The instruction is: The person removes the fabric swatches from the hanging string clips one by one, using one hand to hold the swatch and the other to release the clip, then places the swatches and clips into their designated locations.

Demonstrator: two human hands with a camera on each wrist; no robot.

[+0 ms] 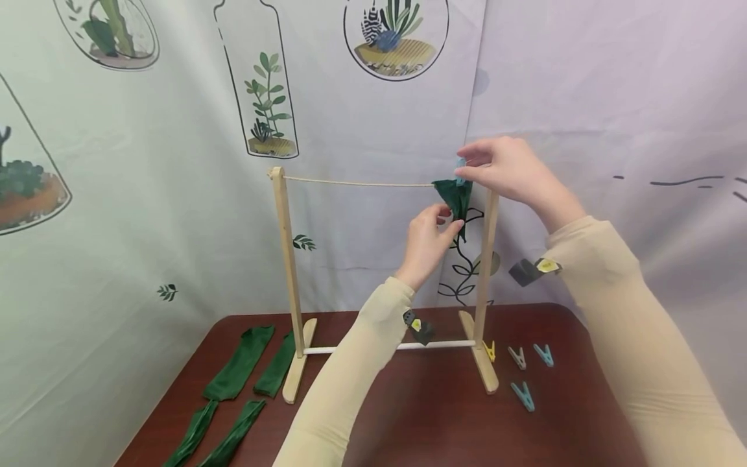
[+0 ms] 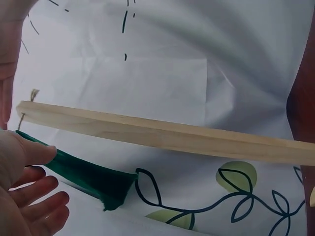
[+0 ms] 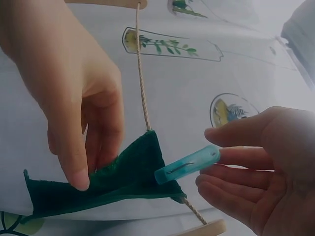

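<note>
A dark green cloth piece (image 1: 454,196) hangs over the cord (image 1: 356,183) near the right post. A light blue clothespin (image 3: 189,164) is clipped on its upper edge and stands tilted there. Around the free end of that clothespin are the loosely bent thumb and fingers of my right hand (image 1: 510,170); its face stays uncovered in the right wrist view. Below, my left hand (image 1: 428,240) is at the cloth's left side. Its thumb (image 3: 76,169) overlaps the cloth, while the other fingers (image 2: 47,206) are spread apart from the thumb and pinch nothing visible.
The wooden rack has a left post (image 1: 286,259), a right post (image 1: 487,266) and a white lower bar (image 1: 438,345). Several green cloth pieces (image 1: 239,363) lie at the table's left. Yellow, grey and blue clothespins (image 1: 523,395) lie at the right. A printed curtain (image 1: 362,253) hangs behind.
</note>
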